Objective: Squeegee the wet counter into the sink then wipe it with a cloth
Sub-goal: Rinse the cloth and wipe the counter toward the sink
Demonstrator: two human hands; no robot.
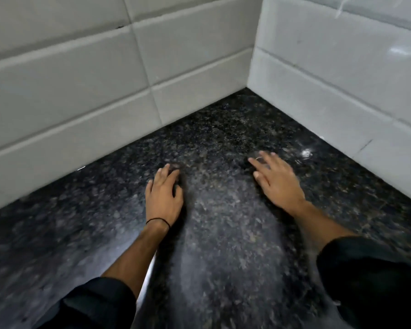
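A dark speckled granite counter [218,129] fills the lower view and runs into a tiled corner. My left hand [163,193] rests palm down on it near the middle, fingers slightly curled, a thin black band at the wrist. My right hand [277,179] lies flat to its right, fingers spread toward the corner, a ring on one finger. Neither hand holds anything. No squeegee, cloth or sink is in view. The frame is blurred, so I cannot tell whether the stone is wet.
White tiled walls stand close behind: one along the left and back [81,91], one along the right [342,79], meeting at a corner [249,86]. Dark sleeves cover both forearms at the bottom edge.
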